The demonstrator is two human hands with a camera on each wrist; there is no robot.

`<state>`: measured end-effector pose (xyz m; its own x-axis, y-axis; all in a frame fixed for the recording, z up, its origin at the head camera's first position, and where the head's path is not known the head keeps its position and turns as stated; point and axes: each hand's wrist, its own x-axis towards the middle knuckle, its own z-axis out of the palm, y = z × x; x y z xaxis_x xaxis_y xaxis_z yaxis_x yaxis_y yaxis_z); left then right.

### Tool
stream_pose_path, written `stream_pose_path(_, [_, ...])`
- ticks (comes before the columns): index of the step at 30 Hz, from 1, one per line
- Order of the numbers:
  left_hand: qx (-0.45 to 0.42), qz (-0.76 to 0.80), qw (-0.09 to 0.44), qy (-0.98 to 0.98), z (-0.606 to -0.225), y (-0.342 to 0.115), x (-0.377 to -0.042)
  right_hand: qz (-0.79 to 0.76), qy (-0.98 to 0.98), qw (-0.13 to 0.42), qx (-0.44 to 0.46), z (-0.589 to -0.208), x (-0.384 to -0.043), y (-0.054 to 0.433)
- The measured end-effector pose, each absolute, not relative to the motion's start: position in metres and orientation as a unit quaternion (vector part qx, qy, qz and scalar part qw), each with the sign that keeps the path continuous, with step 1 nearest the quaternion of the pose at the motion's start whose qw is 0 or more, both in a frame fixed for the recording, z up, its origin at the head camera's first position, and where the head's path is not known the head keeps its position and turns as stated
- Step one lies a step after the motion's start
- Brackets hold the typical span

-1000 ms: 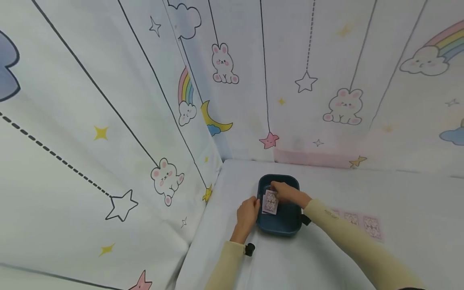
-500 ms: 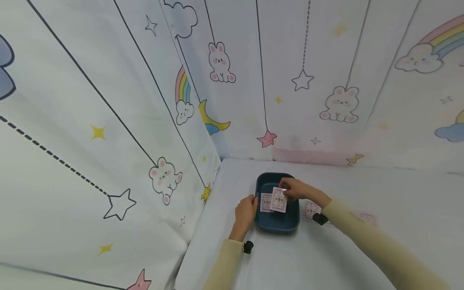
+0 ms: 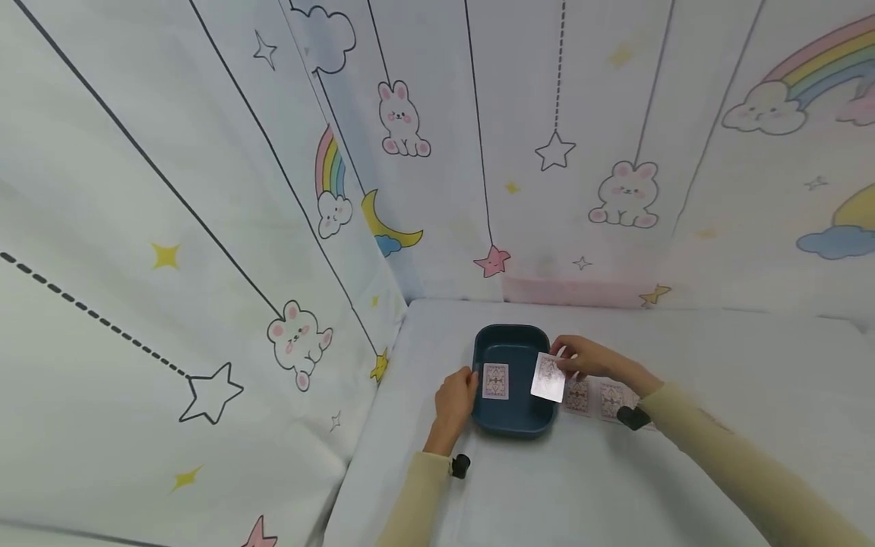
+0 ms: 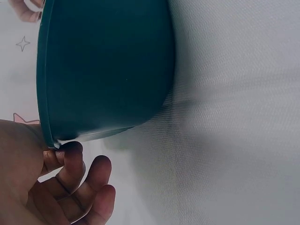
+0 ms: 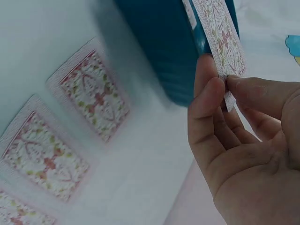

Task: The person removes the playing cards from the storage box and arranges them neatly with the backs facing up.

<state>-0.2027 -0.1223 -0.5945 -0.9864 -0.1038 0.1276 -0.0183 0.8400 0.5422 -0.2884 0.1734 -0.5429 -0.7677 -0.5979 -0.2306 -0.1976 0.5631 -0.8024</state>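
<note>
A dark blue rectangular tub (image 3: 516,427) stands on the white cloth, and one patterned playing card (image 3: 495,381) lies face down inside it. My left hand (image 3: 455,396) holds the tub's left rim; in the left wrist view its curled fingers (image 4: 72,168) are at the rim edge. Between thumb and fingers, my right hand (image 3: 586,357) pinches another playing card (image 3: 548,377) by its edge. That card is tilted and overlaps the tub's right rim, its patterned back showing in the right wrist view.
Several playing cards lie in a row on the white cloth (image 3: 547,486) right of the tub, including one card (image 5: 95,96) nearest it and another card (image 5: 45,157) beyond. The right forearm partly covers the row. A printed curtain wall (image 3: 574,251) rises behind.
My right hand has lifted a card from the one beneath it in the tub and carried it right to the right rim. The left hand stays at the left rim.
</note>
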Motion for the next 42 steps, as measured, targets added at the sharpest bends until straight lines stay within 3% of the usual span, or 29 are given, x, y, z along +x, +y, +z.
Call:
stream_pose_path(18, [0.029, -0.28, 0.073, -0.957, -0.592, -0.115, -0.201, -0.436, 0.836, 0.28, -0.18, -0.561, -0.264, 0.263])
stream_pose_path(42, [0.031, -0.299, 0.058, -0.952, -0.596, -0.124, -0.2, -0.402, 0.867, 0.28, -0.093, -0.583, -0.247, 0.383])
